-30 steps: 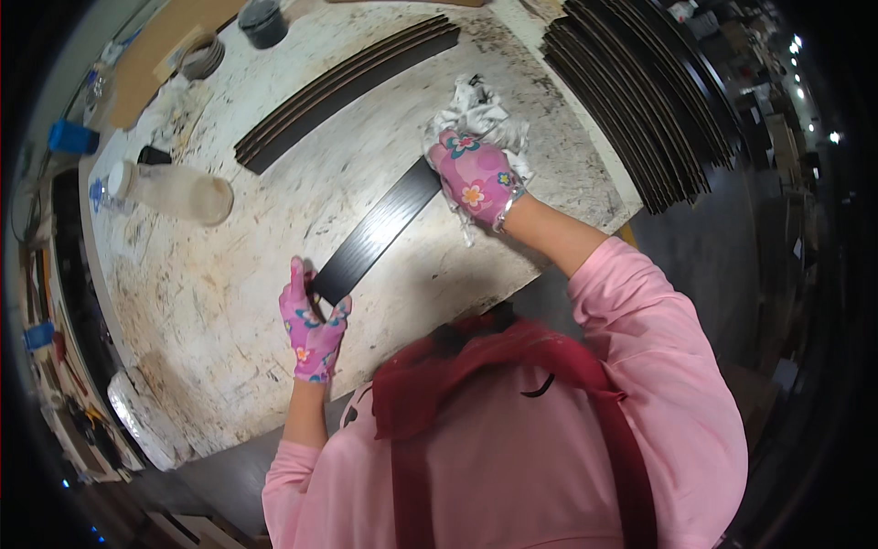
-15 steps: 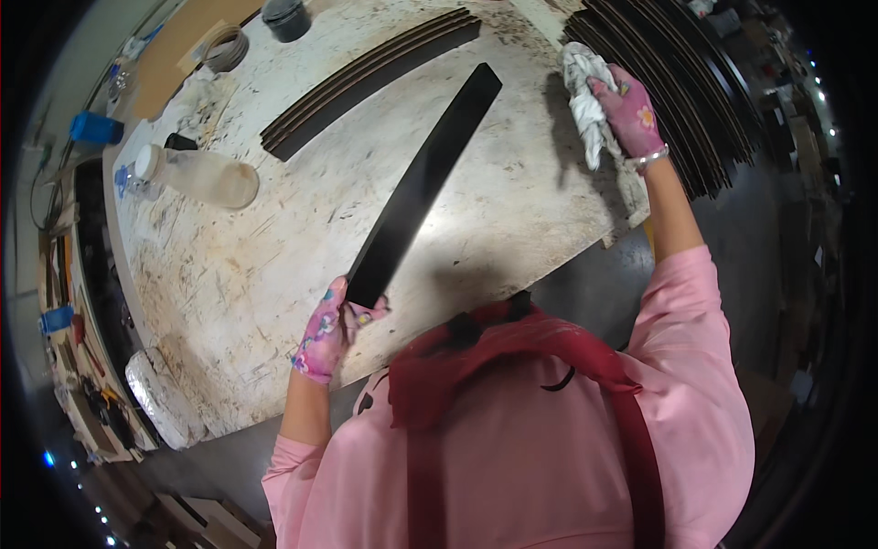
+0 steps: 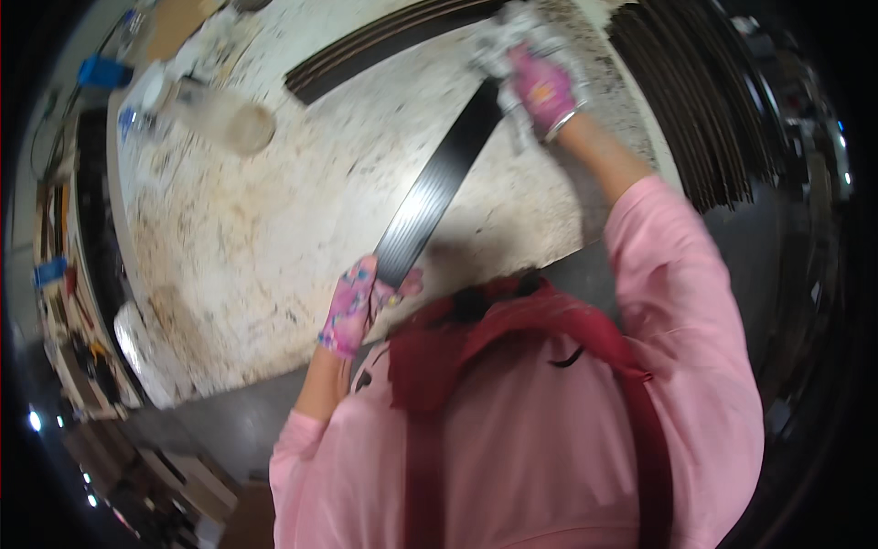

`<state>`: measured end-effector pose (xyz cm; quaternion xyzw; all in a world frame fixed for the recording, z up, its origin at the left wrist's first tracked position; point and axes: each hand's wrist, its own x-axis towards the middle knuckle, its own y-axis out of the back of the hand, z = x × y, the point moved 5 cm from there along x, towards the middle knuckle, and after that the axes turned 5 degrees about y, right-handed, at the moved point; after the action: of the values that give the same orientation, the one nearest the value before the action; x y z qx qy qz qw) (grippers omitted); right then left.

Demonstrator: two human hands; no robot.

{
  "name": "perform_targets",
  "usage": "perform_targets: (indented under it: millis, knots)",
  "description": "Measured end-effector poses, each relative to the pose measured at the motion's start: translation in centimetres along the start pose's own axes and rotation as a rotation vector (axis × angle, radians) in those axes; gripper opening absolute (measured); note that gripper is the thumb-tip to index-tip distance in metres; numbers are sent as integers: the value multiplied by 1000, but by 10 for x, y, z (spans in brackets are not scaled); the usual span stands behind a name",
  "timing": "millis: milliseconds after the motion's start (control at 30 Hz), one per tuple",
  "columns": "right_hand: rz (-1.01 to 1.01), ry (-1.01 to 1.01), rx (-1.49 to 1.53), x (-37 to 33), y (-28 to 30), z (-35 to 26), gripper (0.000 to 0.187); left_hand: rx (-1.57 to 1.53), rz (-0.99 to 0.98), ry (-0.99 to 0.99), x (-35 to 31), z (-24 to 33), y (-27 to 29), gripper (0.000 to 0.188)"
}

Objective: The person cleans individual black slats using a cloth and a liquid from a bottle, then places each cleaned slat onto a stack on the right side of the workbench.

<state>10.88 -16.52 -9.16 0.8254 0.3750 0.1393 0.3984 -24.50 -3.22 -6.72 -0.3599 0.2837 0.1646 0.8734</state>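
My left hand [image 3: 355, 302], in a pink flowered glove, grips the near end of a long black strip [image 3: 434, 188]. The strip slants away to the right above the worktable, its grooved upper face catching the light. At its far end, my right hand [image 3: 546, 90], gloved the same way, is closed on a crumpled white rag [image 3: 521, 41]. Motion blurs the rag and the right hand; whether the rag touches the strip's tip I cannot tell.
Several dark strips lie stacked [image 3: 393, 44] at the table's back. A larger pile of dark strips [image 3: 695, 110] stands on the right. On the left are a cloudy plastic bottle [image 3: 224, 119], a blue container [image 3: 102, 71] and a silvery wrapped bundle [image 3: 151, 357] at the worn white worktable's [image 3: 265, 256] edge.
My right hand has swung left with the rag, from near the right-hand pile to the strip's far end. The strip has been turned so its grooved face shows. The view has shifted slightly.
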Motion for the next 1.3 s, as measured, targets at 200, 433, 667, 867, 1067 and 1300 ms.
perform_targets:
  millis: [200, 433, 667, 867, 1067, 1300]
  knots:
    - [-447, 533, -887, -99, -102, -164, 40, -15, -10, 101, 12, -31, 57, 40]
    - [-186, 457, -446, -71, -39, -123, 46, -43, -55, 64, 7, -8, 21, 43]
    - [-331, 811, -424, -142, -104, -210, 25, -91, -64, 13, 7, -15, 29, 43]
    - [-405, 294, -104, -115, -67, -141, 29, -92, -53, 44, 6, -8, 15, 39]
    - [-200, 765, -508, -142, -91, -194, 31, -127, -89, -6, 6, -18, 37, 38]
    - [-169, 483, -415, -103, -75, -159, 38, 44, 15, -5, 3, -13, 24, 31]
